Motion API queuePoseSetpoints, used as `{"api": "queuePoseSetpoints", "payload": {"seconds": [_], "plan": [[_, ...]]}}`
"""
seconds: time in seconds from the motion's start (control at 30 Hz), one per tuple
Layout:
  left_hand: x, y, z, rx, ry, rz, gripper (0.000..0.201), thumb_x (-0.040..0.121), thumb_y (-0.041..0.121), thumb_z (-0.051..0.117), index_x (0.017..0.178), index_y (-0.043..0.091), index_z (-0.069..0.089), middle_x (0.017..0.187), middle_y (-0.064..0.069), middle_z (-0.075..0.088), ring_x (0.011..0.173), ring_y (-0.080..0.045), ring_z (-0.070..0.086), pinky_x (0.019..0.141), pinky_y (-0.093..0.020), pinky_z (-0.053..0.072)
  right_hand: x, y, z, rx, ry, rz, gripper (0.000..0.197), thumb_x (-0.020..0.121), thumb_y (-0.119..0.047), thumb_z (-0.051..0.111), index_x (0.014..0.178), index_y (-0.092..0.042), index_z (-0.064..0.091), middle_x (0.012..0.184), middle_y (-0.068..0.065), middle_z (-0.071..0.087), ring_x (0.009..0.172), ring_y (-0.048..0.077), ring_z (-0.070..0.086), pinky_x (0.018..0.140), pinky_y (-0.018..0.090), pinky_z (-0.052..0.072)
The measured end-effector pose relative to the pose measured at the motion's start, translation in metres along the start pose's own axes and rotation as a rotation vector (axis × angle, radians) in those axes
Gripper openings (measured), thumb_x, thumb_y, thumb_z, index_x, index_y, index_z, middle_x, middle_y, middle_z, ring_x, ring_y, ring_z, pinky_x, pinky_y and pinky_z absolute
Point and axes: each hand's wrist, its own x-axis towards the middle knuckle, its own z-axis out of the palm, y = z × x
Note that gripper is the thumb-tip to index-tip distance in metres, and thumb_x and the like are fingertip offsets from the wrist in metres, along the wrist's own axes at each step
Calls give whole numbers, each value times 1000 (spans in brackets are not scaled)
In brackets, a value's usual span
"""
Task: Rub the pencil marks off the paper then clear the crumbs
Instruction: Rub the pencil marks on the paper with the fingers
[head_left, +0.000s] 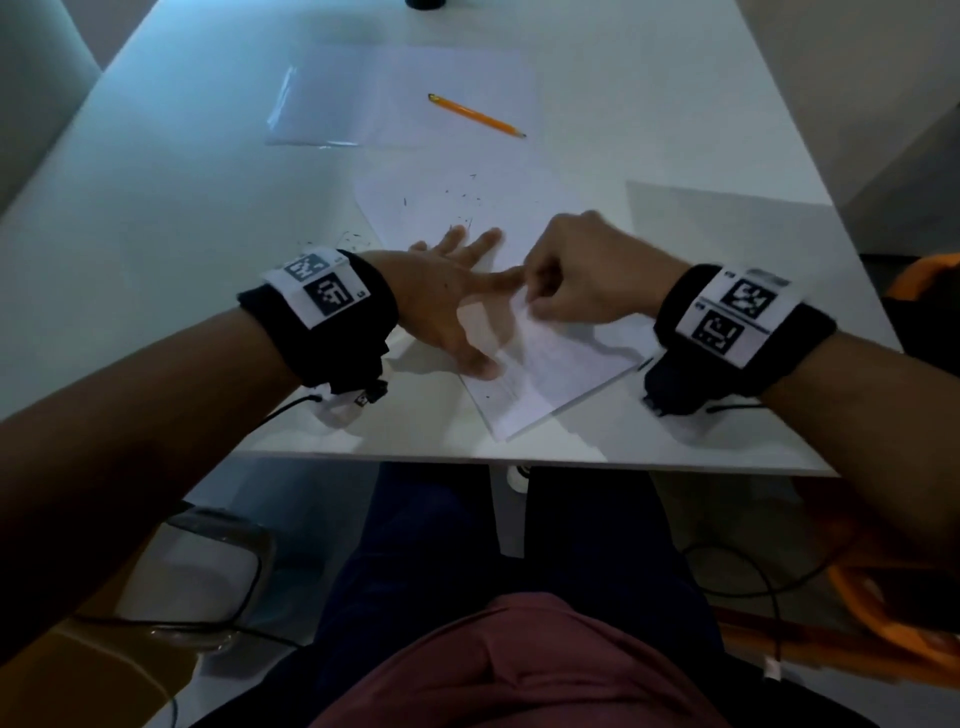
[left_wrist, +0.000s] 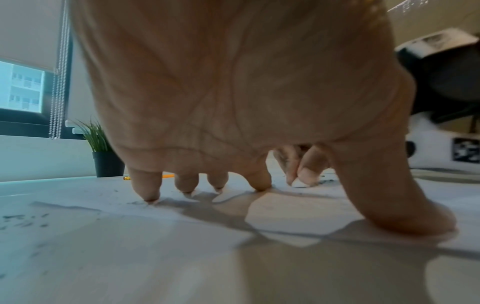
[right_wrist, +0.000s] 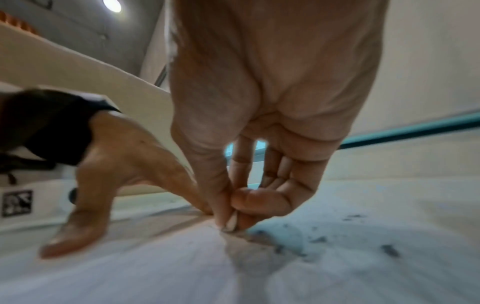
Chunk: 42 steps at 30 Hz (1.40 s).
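Near the front edge of the white tabletop (head_left: 156, 208) lies the sheet of paper (head_left: 561, 374), turned at an angle, with both hands on it. The left hand (head_left: 447, 301) is spread flat, its fingers (left_wrist: 145, 185) straight and splayed and its thumb (left_wrist: 405, 205) stretched toward the near corner, pressing the sheet down. The right hand (head_left: 587, 270) sits just beside it, touching the tip of the left forefinger. Its thumb and forefinger are curled together and pinch a small pale eraser (right_wrist: 232, 223), whose lower end touches the paper; most of the eraser is hidden between the fingertips (right_wrist: 244, 200). The surface under the right hand is blurred.

Dark eraser crumbs (head_left: 462, 200) are scattered on the far part of the sheet beyond the left fingers, and more (head_left: 343, 239) lie on the tabletop beside the left wrist. From the right wrist view, further crumbs (right_wrist: 387, 250) lie on the paper to the right of the eraser.

Farther back, well apart from the hands, a yellow pencil (head_left: 475, 115) rests on a second white sheet (head_left: 452, 73), with a clear plastic sleeve (head_left: 311, 109) to its left. A potted plant (left_wrist: 102, 150) stands at the far end of the tabletop.
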Motion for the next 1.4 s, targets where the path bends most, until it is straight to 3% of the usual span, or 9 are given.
{"api": "queuePoseSetpoints", "payload": {"seconds": [0.07, 0.23, 0.37, 0.53, 0.7, 0.87, 1.0, 1.17, 1.4], "plan": [[0, 1, 0, 4, -3, -2, 116, 64, 86, 59, 147, 56, -17, 159, 3, -35, 147, -31, -27, 120, -60, -2, 1, 1, -2, -24, 52, 26, 14, 75, -8, 70, 62, -16, 69, 60, -10, 59, 65, 16, 64, 60, 23, 49], [0, 1, 1, -7, 5, 2, 114, 64, 84, 63, 149, 57, -8, 159, 2, -34, 148, -31, -26, 120, -61, -1, -9, -26, 18, 2, -113, -95, 20, 74, -11, 70, 60, -22, 65, 58, -10, 60, 54, 5, 55, 55, 19, 43], [-1, 1, -1, -7, -13, -7, 117, 64, 86, 60, 147, 56, -17, 158, 4, -36, 147, -30, -27, 120, -61, -3, 1, 4, -3, -24, 77, 22, 15, 74, -6, 68, 62, -14, 69, 59, -4, 62, 66, 19, 65, 56, 19, 41], [1, 0, 1, -20, -12, -6, 117, 61, 84, 63, 149, 57, -8, 158, 3, -37, 147, -29, -29, 120, -61, -3, -15, -33, 23, 24, -125, -126, 26, 76, -12, 72, 56, -25, 59, 56, -14, 57, 56, 5, 56, 57, 16, 41], [1, 0, 1, 2, -11, -5, 121, 59, 89, 59, 146, 57, -19, 158, 5, -37, 147, -29, -29, 119, -61, -4, -2, 4, -3, -39, 80, 17, 16, 74, -7, 69, 60, -16, 67, 58, -11, 57, 65, 16, 64, 57, 17, 42], [2, -1, 3, -26, -15, 0, 121, 53, 90, 59, 147, 59, -10, 157, 5, -37, 146, -27, -31, 119, -62, -3, -18, -33, 22, 32, -96, -131, 29, 74, -8, 69, 54, -25, 57, 54, -13, 54, 58, 11, 58, 59, 26, 49], [0, -1, 1, -9, -19, -6, 120, 60, 88, 60, 147, 57, -18, 157, 6, -38, 146, -27, -30, 119, -61, -5, -2, 4, 1, -30, 108, 29, 16, 73, -6, 66, 60, -15, 66, 58, -10, 56, 65, 19, 63, 67, 33, 56], [1, -1, 2, -28, -17, -2, 116, 57, 86, 62, 150, 57, -1, 157, 6, -37, 146, -26, -31, 120, -60, -3, -19, -38, 27, 40, -86, -132, 20, 73, -6, 68, 56, -16, 62, 54, -8, 58, 53, 9, 55, 53, 12, 39], [0, 2, -1, 1, -30, -13, 118, 61, 86, 62, 149, 55, -10, 157, 4, -38, 146, -29, -31, 119, -62, -4, -7, -22, 15, 9, 28, -49, 22, 74, -8, 65, 57, -21, 62, 61, -6, 62, 55, 9, 57, 56, 20, 46]]}}
